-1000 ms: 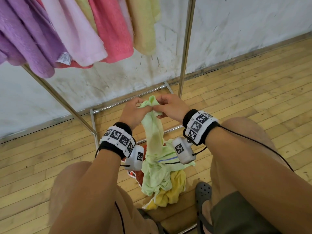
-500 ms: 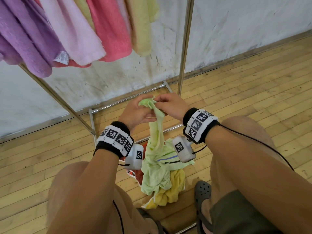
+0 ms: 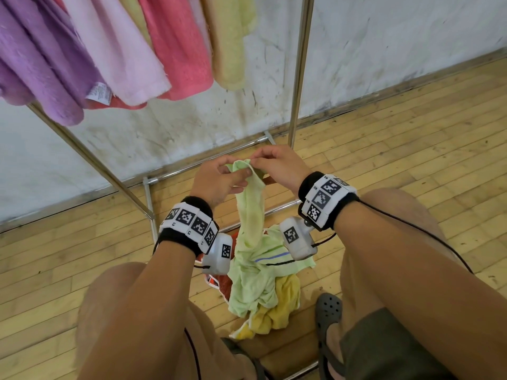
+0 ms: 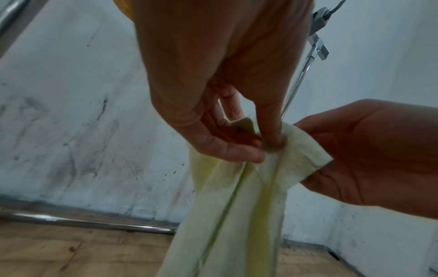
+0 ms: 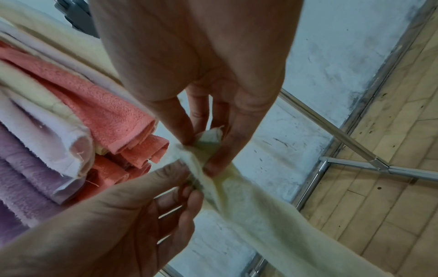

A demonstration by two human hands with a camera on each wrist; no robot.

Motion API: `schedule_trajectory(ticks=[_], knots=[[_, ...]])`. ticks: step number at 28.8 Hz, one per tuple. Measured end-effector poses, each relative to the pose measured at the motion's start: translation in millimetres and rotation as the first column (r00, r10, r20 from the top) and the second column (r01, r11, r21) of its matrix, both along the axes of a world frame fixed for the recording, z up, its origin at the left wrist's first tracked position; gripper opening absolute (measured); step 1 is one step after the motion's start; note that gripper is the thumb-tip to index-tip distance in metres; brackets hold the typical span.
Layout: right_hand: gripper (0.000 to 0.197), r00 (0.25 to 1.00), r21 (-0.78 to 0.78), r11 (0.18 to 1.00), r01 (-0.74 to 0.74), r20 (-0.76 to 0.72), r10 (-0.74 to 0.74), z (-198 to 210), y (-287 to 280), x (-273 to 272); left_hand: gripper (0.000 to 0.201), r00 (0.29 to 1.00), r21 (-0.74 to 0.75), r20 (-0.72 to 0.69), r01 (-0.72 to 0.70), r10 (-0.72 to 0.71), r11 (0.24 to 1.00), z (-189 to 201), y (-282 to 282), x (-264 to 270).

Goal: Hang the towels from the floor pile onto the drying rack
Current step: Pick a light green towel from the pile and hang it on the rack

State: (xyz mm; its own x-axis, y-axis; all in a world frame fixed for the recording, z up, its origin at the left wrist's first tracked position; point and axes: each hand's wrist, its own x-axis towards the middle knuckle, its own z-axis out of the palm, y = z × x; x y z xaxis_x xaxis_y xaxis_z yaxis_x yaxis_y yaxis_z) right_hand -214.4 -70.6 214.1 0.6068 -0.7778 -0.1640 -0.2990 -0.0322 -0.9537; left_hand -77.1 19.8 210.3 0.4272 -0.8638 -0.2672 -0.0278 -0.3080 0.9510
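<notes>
While crouched by the rack: a person works over the floor
Hung towels (image 3: 115,50): purple, pink, coral, yellow on rack (image 3: 299,78)
Left hand (image 3: 216,182): pinches green towel (image 3: 251,212) top corner
Right hand (image 3: 277,165): pinches same corner, touching left
Green towel: lifted, its tail trailing into pile (image 3: 274,305) on floor (image 3: 411,133)

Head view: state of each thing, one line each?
Green towel: top edge pinched by both hands, lower end on the pile.
Left hand: pinching the towel.
Right hand: pinching the towel.
Floor pile: yellow and red towels on the floor.
Rack: several towels hung.
</notes>
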Motion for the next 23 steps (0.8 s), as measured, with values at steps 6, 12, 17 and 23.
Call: schedule_trajectory(ticks=[6,12,17,23], knots=[[0.010,0.998,0.087,0.996,0.004,0.066,-0.010,2.4,-0.7,-2.0,0.028,0.984,0.022,0.177,-0.039,0.035,0.999,-7.2,-3.0,5.2],[0.008,0.993,0.106,0.993,-0.044,0.112,0.032,7.0,1.2,-5.2,0.020,0.943,-0.002,0.332,0.038,-0.035,0.999,-6.4,-2.2,8.0],[0.026,0.989,0.028,0.989,-0.146,0.044,0.144,6.9,-0.4,-7.7,0.012,0.916,-0.028,0.401,0.033,-0.019,0.999,-6.5,-1.3,8.3],[0.012,0.998,-0.162,0.985,-0.060,-0.046,0.053,-0.6,-4.6,-5.2,0.042,0.875,-0.047,0.483,0.039,-0.012,0.998,-12.7,-5.6,17.7]])
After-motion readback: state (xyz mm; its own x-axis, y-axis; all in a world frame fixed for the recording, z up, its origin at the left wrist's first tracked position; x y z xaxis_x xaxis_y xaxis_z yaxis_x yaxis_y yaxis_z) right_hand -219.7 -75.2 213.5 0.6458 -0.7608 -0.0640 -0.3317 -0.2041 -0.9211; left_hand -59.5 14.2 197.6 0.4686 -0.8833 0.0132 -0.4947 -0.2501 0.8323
